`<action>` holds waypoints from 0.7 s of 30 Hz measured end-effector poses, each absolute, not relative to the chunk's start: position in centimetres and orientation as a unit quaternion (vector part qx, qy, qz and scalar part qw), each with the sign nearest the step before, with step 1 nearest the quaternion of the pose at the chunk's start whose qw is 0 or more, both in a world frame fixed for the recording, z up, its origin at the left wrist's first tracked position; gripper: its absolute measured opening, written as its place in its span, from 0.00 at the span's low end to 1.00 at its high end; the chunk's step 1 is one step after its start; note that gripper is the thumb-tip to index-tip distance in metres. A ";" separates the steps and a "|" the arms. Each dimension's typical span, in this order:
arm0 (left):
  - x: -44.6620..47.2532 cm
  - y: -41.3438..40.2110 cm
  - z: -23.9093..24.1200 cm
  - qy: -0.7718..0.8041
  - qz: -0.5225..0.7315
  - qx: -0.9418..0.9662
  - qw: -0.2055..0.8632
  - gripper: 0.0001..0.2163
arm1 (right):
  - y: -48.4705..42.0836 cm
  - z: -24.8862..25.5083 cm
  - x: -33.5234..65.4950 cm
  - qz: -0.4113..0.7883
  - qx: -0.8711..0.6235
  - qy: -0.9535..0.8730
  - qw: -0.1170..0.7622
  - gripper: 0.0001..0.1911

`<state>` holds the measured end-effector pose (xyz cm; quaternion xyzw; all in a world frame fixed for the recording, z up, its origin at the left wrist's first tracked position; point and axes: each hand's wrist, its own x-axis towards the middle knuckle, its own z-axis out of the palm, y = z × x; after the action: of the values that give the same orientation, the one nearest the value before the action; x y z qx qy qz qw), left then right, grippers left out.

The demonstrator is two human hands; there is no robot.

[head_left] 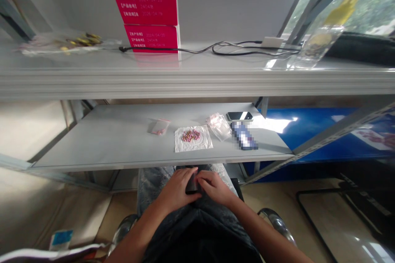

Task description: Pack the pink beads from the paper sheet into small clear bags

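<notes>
My left hand (176, 189) is low over my lap, its fingers and thumb curved around a dark flat object (191, 186) whose kind I cannot make out. My right hand (214, 185) meets it from the other side, fingertips bent together at its right edge. Whether something small sits in that pinch is hidden. Just beyond the hands, on the grey shelf, a crumpled white cloth or paper (203, 142) bears a heap of pink and brownish beads (190, 135). Left of it is a small zip bag (160, 126) with pinkish pieces inside; to the right lie clear plastic bags (219, 126).
A phone (240, 116) and a blurred-out blue item (245, 136) lie at the shelf's right end. The upper shelf (197, 84) carries stacked red boxes (151, 6), a black cable (197, 51), a plastic bag (68, 44) and a clear container (321, 45). Chair armrests (276, 222) flank me.
</notes>
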<state>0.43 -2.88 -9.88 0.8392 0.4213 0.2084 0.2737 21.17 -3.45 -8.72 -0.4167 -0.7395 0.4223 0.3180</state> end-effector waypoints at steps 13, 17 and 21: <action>0.7 -2.5 -9.7 0.459 0.182 0.788 0.368 0.10 | -4.3 -9.9 20.7 0.300 -0.388 -0.817 0.303 0.20; 0.7 -2.4 -10.0 0.452 0.198 0.784 0.376 0.12 | -4.6 -9.6 20.4 0.276 -0.365 -0.836 0.302 0.22; 0.7 -2.5 -10.0 0.449 0.201 0.785 0.378 0.15 | -5.0 -9.7 20.3 0.286 -0.353 -0.852 0.261 0.23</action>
<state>0.74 -2.46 -10.02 0.7846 0.4485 0.2015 0.3777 20.26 -5.03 -9.74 -0.3527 -0.8516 0.2864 0.2615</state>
